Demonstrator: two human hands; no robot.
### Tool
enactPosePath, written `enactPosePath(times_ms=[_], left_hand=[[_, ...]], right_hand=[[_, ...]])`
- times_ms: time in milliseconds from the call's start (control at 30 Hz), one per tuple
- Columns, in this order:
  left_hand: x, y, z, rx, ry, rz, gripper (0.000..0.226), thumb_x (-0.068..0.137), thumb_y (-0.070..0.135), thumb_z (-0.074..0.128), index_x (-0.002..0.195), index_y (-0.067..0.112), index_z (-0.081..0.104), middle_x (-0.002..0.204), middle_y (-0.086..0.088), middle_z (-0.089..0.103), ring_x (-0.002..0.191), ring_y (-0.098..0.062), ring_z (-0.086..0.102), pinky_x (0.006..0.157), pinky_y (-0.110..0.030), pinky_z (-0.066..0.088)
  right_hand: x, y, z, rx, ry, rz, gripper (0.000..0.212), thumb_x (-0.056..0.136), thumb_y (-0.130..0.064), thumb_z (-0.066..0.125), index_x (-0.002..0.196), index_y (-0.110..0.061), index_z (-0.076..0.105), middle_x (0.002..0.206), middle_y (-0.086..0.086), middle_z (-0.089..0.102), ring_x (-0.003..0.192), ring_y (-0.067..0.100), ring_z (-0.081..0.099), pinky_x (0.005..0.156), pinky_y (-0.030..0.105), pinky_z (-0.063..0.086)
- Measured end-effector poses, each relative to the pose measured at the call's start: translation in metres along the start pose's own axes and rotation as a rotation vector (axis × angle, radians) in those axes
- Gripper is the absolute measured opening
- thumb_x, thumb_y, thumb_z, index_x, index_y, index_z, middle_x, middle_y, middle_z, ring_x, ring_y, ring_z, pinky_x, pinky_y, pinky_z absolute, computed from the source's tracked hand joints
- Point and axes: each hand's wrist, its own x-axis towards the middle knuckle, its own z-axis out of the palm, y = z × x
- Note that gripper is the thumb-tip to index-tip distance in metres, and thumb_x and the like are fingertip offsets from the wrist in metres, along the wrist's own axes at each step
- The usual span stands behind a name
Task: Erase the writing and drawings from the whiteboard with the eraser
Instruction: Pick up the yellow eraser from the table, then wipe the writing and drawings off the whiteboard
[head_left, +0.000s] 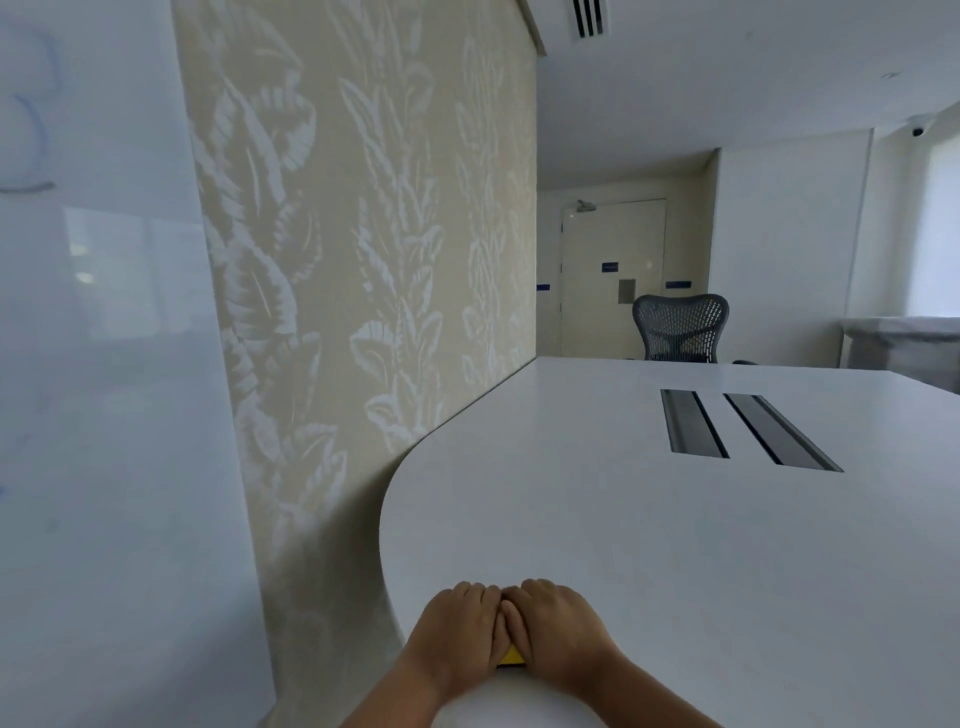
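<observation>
The glossy whiteboard (104, 364) fills the left side of the view, with faint blue curved marks near its top left corner. Both my hands rest side by side on the near end of the white table (675, 545). My left hand (457, 634) and my right hand (558, 629) lie palm down with fingers curled, touching each other. Between their heels a small yellow corner of the eraser (510, 659) shows; the rest is hidden under the hands. Which hand grips it I cannot tell.
A wall with beige leaf-pattern wallpaper (374, 260) stands between the whiteboard and the table. Two dark cable slots (748, 431) are set into the tabletop. A mesh office chair (680, 327) sits at the far end, before a closed door (613, 275).
</observation>
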Motion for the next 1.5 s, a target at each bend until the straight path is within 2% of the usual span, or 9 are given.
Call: enactPosePath(times_ms=[67, 133, 267, 467, 667, 1067, 1267, 1400, 1500], left_hand=[[-0.002, -0.009, -0.015, 0.033, 0.024, 0.01, 0.05, 0.086, 0.036, 0.016, 0.09, 0.012, 0.059, 0.082, -0.002, 0.062, 0.072, -0.017, 0.055, 0.062, -0.026, 0.036], [-0.013, -0.02, -0.035, 0.052, 0.036, -0.019, 0.035, 0.085, 0.03, 0.03, 0.077, 0.014, 0.06, 0.068, 0.001, 0.061, 0.06, -0.015, 0.055, 0.053, -0.026, 0.041], [-0.044, -0.049, -0.066, 0.173, 0.048, -0.006, 0.027, 0.079, 0.03, 0.038, 0.066, 0.021, 0.06, 0.059, 0.009, 0.058, 0.052, -0.007, 0.05, 0.047, -0.02, 0.044], [-0.109, -0.093, -0.123, 0.369, 0.066, -0.139, 0.027, 0.079, 0.032, 0.038, 0.07, 0.022, 0.063, 0.062, 0.01, 0.06, 0.053, -0.006, 0.05, 0.047, -0.018, 0.039], [-0.175, -0.118, -0.194, 0.567, 0.114, -0.297, 0.024, 0.08, 0.027, 0.039, 0.073, 0.015, 0.058, 0.065, 0.003, 0.055, 0.055, -0.013, 0.045, 0.047, -0.025, 0.039], [-0.309, -0.119, -0.343, 1.108, 0.12, -0.362, 0.031, 0.077, 0.027, 0.04, 0.087, 0.004, 0.059, 0.073, -0.008, 0.062, 0.061, -0.022, 0.052, 0.056, -0.032, 0.04], [-0.357, -0.116, -0.379, 1.3, 0.122, -0.428, 0.021, 0.078, 0.028, 0.043, 0.088, 0.01, 0.047, 0.069, -0.004, 0.056, 0.06, -0.021, 0.047, 0.061, -0.031, 0.029], [-0.401, -0.122, -0.363, 1.367, 0.091, -0.509, 0.015, 0.082, 0.02, 0.043, 0.09, 0.009, 0.049, 0.07, -0.004, 0.058, 0.059, -0.021, 0.046, 0.061, -0.032, 0.028], [-0.415, -0.13, -0.347, 1.346, 0.203, -0.632, 0.018, 0.079, 0.019, 0.042, 0.092, 0.009, 0.049, 0.073, -0.007, 0.061, 0.064, -0.024, 0.043, 0.063, -0.033, 0.03]], right_hand=[[0.01, -0.01, 0.0, -0.008, 0.052, -0.022, 0.025, 0.085, -0.026, 0.046, 0.064, -0.024, 0.059, 0.053, -0.009, 0.057, 0.045, 0.008, 0.051, 0.041, 0.018, 0.039], [0.023, -0.026, 0.004, 0.077, 0.059, -0.058, 0.02, 0.086, -0.022, 0.052, 0.067, -0.018, 0.059, 0.059, -0.003, 0.06, 0.05, 0.013, 0.053, 0.045, 0.021, 0.042], [0.05, -0.062, 0.016, 0.171, 0.096, -0.14, 0.034, 0.095, -0.032, 0.031, 0.089, -0.012, 0.058, 0.084, 0.007, 0.062, 0.073, 0.023, 0.056, 0.064, 0.033, 0.042], [0.101, -0.141, 0.022, 0.267, 0.147, -0.384, 0.044, 0.092, -0.04, 0.024, 0.089, -0.014, 0.059, 0.084, 0.005, 0.063, 0.072, 0.021, 0.055, 0.065, 0.035, 0.046], [0.14, -0.233, 0.005, 0.36, 0.271, -0.582, 0.028, 0.087, -0.033, 0.038, 0.074, -0.016, 0.057, 0.064, -0.001, 0.057, 0.054, 0.015, 0.049, 0.049, 0.026, 0.043], [0.162, -0.422, -0.043, 0.558, 0.612, -0.855, 0.026, 0.078, -0.03, 0.043, 0.077, -0.009, 0.058, 0.066, 0.007, 0.053, 0.057, 0.023, 0.046, 0.051, 0.03, 0.039], [0.169, -0.486, -0.052, 0.507, 0.804, -0.941, 0.021, 0.079, -0.03, 0.046, 0.081, -0.011, 0.055, 0.068, 0.008, 0.053, 0.06, 0.026, 0.046, 0.059, 0.035, 0.031], [0.172, -0.519, -0.046, 0.48, 0.85, -0.861, 0.018, 0.076, -0.023, 0.046, 0.089, -0.014, 0.054, 0.072, 0.008, 0.06, 0.061, 0.026, 0.048, 0.06, 0.036, 0.027], [0.169, -0.53, -0.036, 0.548, 0.86, -0.819, 0.018, 0.076, -0.02, 0.043, 0.092, -0.017, 0.05, 0.078, 0.007, 0.063, 0.069, 0.024, 0.04, 0.063, 0.035, 0.026]])
